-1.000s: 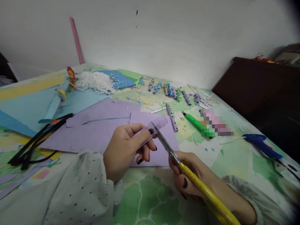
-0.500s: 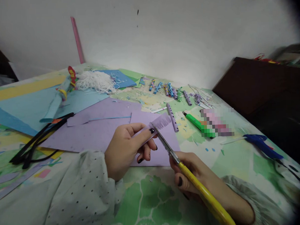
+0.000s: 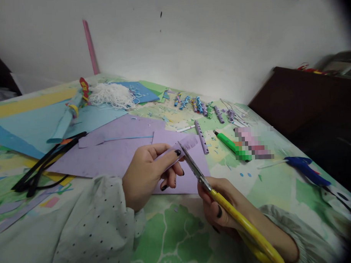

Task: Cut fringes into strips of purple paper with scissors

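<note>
Between its thumb and fingers, my left hand (image 3: 149, 169) pinches a narrow purple paper strip (image 3: 189, 143) whose far end is cut into a fine fringe. My right hand (image 3: 221, 202) is closed on a pair of scissors (image 3: 204, 182) with yellow handles. Their blades point up and left and meet the strip's edge, just beyond my left thumb. Below the strip lie purple paper sheets (image 3: 124, 158) on the table. A purple paper tube (image 3: 201, 137) with dark slots rests right of the fringe.
A green utility knife (image 3: 232, 145) and a blue glue gun (image 3: 306, 170) lie to the right. Several small curled paper rolls (image 3: 200, 105) sit at the back, beside a white string heap (image 3: 113, 95). Black-framed glasses (image 3: 47, 163) are on the left. A wall closes off the far side.
The scissor handles have spread slightly apart and my right thumb has shifted a little right. The fringe looks blurred by motion. My left hand stays in place.
</note>
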